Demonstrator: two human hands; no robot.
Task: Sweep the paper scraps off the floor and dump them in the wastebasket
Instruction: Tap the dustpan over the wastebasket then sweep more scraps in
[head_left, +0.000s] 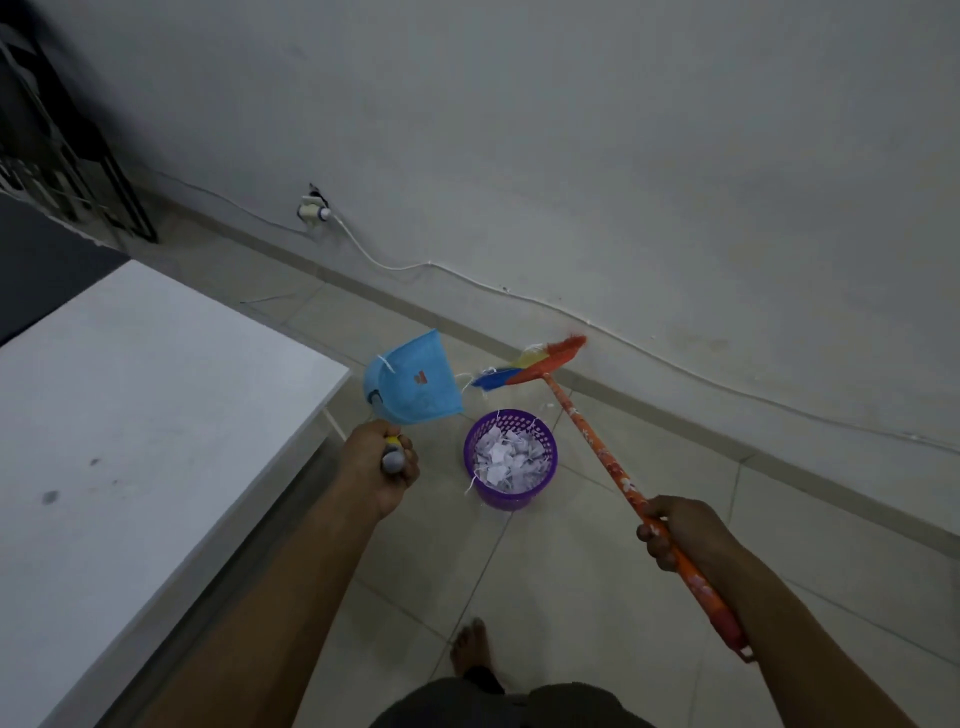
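Note:
My left hand (382, 467) grips the handle of a blue dustpan (415, 382), which is raised and tilted just left of the purple wastebasket (511, 491). The basket stands on the tiled floor and is filled with white paper scraps (506, 460); a few strips hang over its rim. My right hand (680, 532) grips the orange patterned handle of a broom (592, 441). Its multicoloured bristle head (535, 364) is lifted off the floor beyond the basket, close to the dustpan's mouth and near the wall.
A white table (130, 415) fills the left side, its corner close to the dustpan. A white cable (519, 293) runs along the wall from a plugged socket (311, 210). My bare foot (470, 647) stands on the tiles behind the basket.

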